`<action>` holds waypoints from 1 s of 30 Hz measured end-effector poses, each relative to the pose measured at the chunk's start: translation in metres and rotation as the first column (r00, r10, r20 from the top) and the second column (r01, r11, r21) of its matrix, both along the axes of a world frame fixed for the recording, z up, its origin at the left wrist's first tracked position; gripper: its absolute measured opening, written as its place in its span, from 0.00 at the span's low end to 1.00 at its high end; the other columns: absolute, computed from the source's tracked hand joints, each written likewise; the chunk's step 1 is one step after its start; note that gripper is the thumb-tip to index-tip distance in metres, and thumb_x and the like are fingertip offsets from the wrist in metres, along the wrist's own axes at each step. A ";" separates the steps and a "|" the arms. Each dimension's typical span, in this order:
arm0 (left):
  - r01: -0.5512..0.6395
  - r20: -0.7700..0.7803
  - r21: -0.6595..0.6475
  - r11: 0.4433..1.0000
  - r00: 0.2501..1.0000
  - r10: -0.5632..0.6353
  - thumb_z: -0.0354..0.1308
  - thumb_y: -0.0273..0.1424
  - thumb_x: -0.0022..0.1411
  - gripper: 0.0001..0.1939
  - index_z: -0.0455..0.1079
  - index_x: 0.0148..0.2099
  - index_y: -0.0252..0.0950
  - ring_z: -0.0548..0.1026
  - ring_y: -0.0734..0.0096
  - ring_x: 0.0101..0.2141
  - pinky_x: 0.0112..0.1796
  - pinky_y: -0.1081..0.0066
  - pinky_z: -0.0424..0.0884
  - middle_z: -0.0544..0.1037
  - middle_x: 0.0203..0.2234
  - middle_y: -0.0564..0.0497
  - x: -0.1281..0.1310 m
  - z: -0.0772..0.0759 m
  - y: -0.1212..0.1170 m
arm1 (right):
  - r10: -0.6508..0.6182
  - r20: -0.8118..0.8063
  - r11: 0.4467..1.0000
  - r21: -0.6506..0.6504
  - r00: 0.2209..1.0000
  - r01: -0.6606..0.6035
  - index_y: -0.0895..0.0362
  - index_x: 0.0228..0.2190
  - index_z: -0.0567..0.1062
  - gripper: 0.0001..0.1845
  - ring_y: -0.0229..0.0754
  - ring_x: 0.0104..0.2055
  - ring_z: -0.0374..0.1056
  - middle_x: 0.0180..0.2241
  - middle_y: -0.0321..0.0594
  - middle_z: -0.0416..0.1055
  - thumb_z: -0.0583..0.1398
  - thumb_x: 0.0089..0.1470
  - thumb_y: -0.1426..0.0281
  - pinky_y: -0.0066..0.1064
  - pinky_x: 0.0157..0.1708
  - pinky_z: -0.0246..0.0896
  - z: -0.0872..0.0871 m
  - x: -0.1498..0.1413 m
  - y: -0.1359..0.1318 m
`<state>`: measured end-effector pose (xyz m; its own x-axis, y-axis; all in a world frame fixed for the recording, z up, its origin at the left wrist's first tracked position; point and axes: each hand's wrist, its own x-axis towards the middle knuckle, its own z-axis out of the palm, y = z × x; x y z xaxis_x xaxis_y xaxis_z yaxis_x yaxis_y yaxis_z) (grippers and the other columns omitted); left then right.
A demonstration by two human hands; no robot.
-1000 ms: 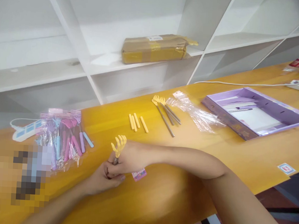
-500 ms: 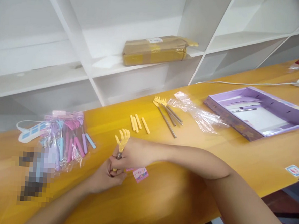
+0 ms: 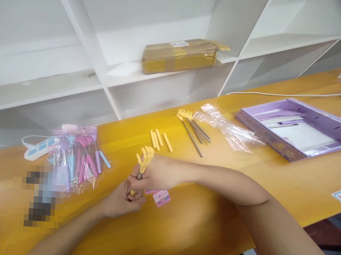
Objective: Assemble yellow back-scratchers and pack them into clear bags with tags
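Both my hands are closed around one yellow back scratcher (image 3: 144, 159), whose claw-shaped head sticks up above my fingers. My right hand (image 3: 153, 173) grips the metal shaft just under the head. My left hand (image 3: 125, 201) pinches the lower end, where a bit of yellow handle shows. They meet over the orange table (image 3: 199, 221), beside a small pink label card (image 3: 161, 198).
Three loose yellow handles (image 3: 160, 140) and several yellow-headed metal scratchers (image 3: 192, 129) lie further back. A clear plastic bag (image 3: 225, 129) and an open purple box (image 3: 300, 127) sit to the right. A packet of pink and blue scratchers (image 3: 76, 156) lies left. White shelves hold a taped parcel (image 3: 180, 55).
The scratcher and both hands have shifted slightly right and up in view as the camera turned. More of the yellow handle shows at my left fingers.
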<state>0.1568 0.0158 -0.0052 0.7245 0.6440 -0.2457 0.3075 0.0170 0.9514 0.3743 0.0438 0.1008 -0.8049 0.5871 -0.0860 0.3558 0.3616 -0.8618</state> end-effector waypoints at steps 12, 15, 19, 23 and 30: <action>0.027 0.035 -0.056 0.998 0.999 -0.025 0.62 0.31 0.63 0.27 0.43 0.26 0.41 0.46 0.82 0.20 0.23 0.74 0.45 0.47 0.19 0.64 0.002 0.000 0.000 | -0.006 0.008 0.999 0.050 1.000 0.006 0.58 0.20 0.60 0.20 0.31 0.24 0.44 0.18 0.28 0.50 0.58 0.62 0.70 0.29 0.26 0.38 0.002 0.007 0.002; 0.052 0.044 -0.067 0.996 0.998 -0.050 0.62 0.30 0.62 0.28 0.42 0.24 0.41 0.45 0.83 0.20 0.22 0.74 0.44 0.47 0.18 0.64 0.003 -0.002 0.002 | -0.037 0.004 0.997 0.061 0.999 0.037 0.58 0.20 0.55 0.21 0.31 0.24 0.42 0.19 0.29 0.46 0.57 0.61 0.72 0.30 0.26 0.37 0.004 0.009 0.004; 0.089 0.072 -0.090 0.992 0.994 -0.082 0.63 0.30 0.60 0.29 0.42 0.23 0.41 0.44 0.84 0.20 0.21 0.75 0.44 0.46 0.17 0.64 0.002 -0.003 0.004 | -0.057 -0.016 0.991 0.122 0.998 0.058 0.57 0.21 0.51 0.21 0.31 0.24 0.40 0.21 0.29 0.44 0.55 0.61 0.73 0.30 0.26 0.37 0.009 0.019 0.007; 0.132 0.056 -0.141 0.981 0.991 -0.125 0.63 0.31 0.60 0.28 0.42 0.24 0.41 0.44 0.84 0.19 0.20 0.75 0.43 0.46 0.17 0.64 0.000 0.000 0.003 | -0.053 -0.045 0.990 0.127 0.998 0.059 0.57 0.22 0.50 0.20 0.31 0.24 0.40 0.22 0.30 0.43 0.55 0.61 0.72 0.30 0.26 0.37 0.016 0.030 0.006; 0.248 0.095 -0.236 0.940 0.968 -0.232 0.63 0.30 0.60 0.28 0.42 0.24 0.42 0.46 0.82 0.19 0.19 0.74 0.45 0.46 0.17 0.63 -0.001 0.014 0.005 | -0.048 -0.059 0.988 0.145 0.997 0.056 0.57 0.21 0.52 0.22 0.31 0.24 0.42 0.21 0.30 0.45 0.55 0.64 0.69 0.31 0.26 0.37 0.019 0.033 0.002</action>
<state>0.1557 0.0206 0.0091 0.8696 0.3753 -0.3208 0.2693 0.1840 0.9453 0.4071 0.0462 0.1200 -0.7740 0.6314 0.0478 0.3311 0.4679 -0.8194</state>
